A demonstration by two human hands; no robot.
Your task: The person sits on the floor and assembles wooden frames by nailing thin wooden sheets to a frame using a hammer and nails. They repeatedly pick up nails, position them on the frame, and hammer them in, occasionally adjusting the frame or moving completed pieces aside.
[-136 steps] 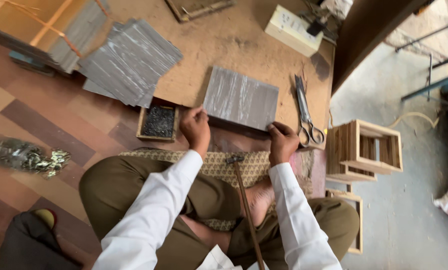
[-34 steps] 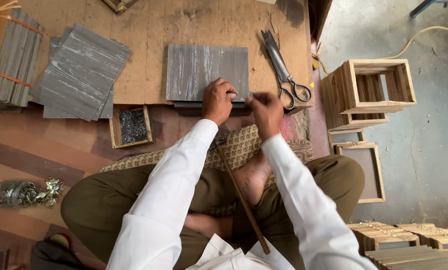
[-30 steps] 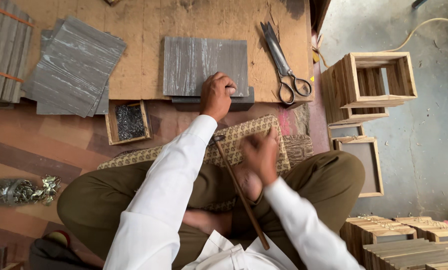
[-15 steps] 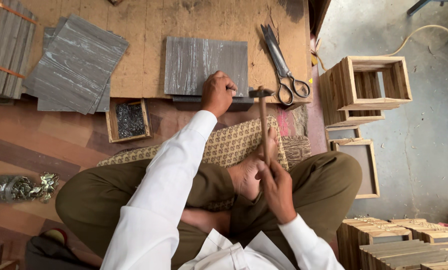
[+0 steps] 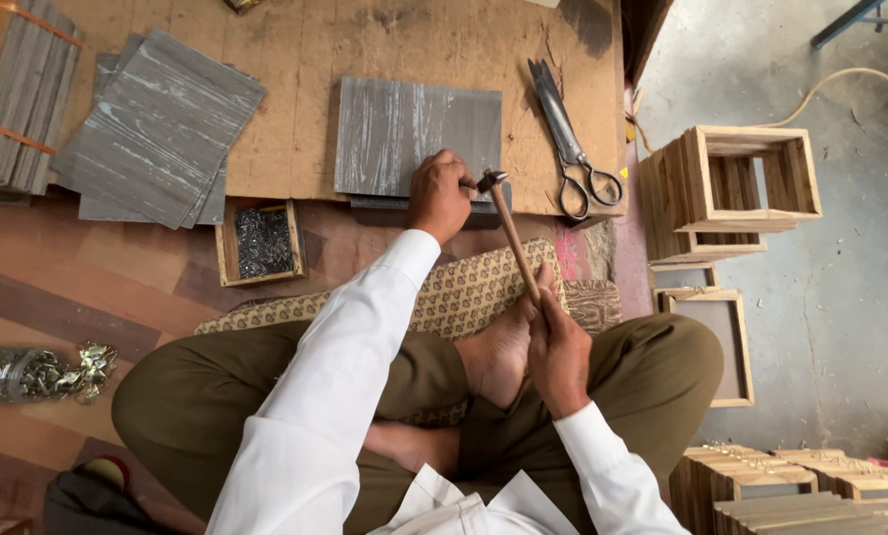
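Far left: grey sheets [image 5: 156,129], fanned | small square box [image 5: 261,241] of dark bits | your left hand [image 5: 440,195] pinches down on the grey panel [image 5: 416,134] edge | hammer [image 5: 511,233] head touching there | your right hand [image 5: 557,349] clenches its handle | scissors [image 5: 573,144] lie right.

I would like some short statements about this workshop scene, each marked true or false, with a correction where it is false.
1. The right hand grips a hammer by its wooden handle. True.
2. The left hand rests on the scissors. False: it presses the near edge of the grey panel; the scissors lie untouched to the right.
3. The small wooden tray holds dark nails. True.
4. The hammer head lies on the floor. False: it is beside the left hand's fingers, at the panel's edge.
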